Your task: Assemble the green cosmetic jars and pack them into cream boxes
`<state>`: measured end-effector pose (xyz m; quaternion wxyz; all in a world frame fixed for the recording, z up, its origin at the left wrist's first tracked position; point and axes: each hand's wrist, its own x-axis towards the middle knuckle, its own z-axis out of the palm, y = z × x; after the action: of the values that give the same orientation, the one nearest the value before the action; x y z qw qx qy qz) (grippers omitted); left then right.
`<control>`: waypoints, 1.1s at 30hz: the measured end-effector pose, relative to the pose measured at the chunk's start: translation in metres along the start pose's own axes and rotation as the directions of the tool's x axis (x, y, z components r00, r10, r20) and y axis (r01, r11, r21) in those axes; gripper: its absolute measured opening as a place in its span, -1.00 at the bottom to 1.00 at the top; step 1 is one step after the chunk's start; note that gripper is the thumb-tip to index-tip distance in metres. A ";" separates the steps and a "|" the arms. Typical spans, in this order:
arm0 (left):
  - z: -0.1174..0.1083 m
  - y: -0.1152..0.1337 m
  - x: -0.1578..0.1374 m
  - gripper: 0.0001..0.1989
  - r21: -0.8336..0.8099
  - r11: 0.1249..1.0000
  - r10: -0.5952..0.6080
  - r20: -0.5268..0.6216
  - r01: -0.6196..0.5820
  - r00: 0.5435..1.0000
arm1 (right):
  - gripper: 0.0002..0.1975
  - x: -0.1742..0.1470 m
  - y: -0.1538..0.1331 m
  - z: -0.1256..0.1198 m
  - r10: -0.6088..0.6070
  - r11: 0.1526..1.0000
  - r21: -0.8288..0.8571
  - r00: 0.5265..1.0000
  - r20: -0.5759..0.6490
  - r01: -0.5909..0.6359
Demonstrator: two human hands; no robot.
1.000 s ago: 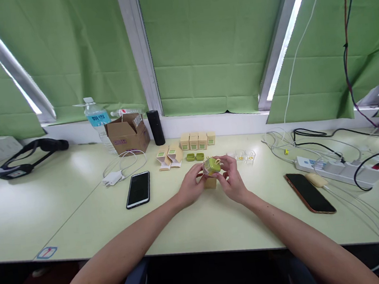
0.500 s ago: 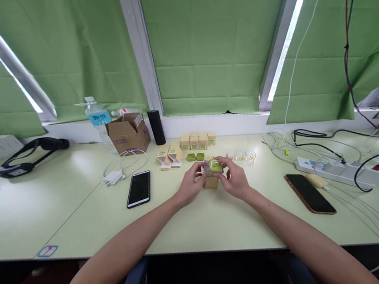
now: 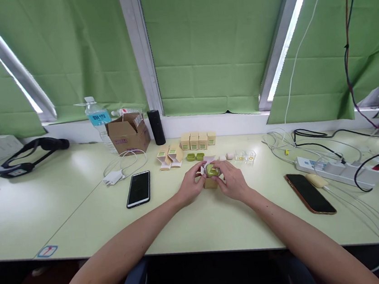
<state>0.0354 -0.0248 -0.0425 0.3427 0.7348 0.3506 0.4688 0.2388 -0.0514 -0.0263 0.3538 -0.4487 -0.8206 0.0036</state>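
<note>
In front of me stands a small kraft cardboard box [image 3: 210,184], its pale flaps raised at the top. My left hand [image 3: 191,185] is closed at the box's left side, fingertips by a flap. Over the box's opening, my right hand [image 3: 232,181] pinches a rounded square green case [image 3: 212,170] that seems to sit in clear plastic. Whether the case is partly inside the box I cannot tell. Just behind are two green trays [image 3: 195,157]. Two pale round pieces [image 3: 226,157] and clear plastic holders [image 3: 245,156] lie right of them.
Two open kraft boxes [image 3: 170,156] and a row of several closed ones [image 3: 198,141] stand behind. A phone [image 3: 138,189] and white charger [image 3: 113,177] lie left; another phone [image 3: 310,193] and a power strip [image 3: 340,171] lie right. A carton [image 3: 128,134] and black cylinder [image 3: 156,127] stand at the back.
My right hand has moved the green case slightly left and down, over the box. The pale round pieces behind it now show more fully. My left hand stays about where it was.
</note>
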 end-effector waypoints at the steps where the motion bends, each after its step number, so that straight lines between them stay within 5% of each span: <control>1: 0.000 0.000 0.000 -0.52 0.005 1.000 0.002 0.002 -0.002 1.000 | -0.78 0.000 0.001 0.002 -0.003 1.000 0.024 1.000 -0.019 0.004; 13: -0.001 0.004 0.000 -0.48 -0.018 1.000 0.003 0.029 -0.002 1.000 | -0.88 0.009 0.007 0.017 0.161 0.958 0.272 0.959 -0.235 -0.094; 25: -0.001 0.000 -0.001 -0.46 -0.011 1.000 0.008 0.032 -0.008 0.999 | -0.88 0.013 0.021 0.028 0.323 0.889 0.371 0.941 -0.097 -0.267; 33: -0.002 0.003 -0.001 -0.48 -0.048 0.999 -0.005 0.038 0.007 0.999 | -0.77 0.011 0.014 0.016 0.350 0.826 0.526 0.916 -0.195 -0.204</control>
<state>0.0338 -0.0264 -0.0394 0.3684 0.7340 0.3346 0.4621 0.2359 -0.0301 -0.0361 0.5660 -0.4540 -0.6581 0.2013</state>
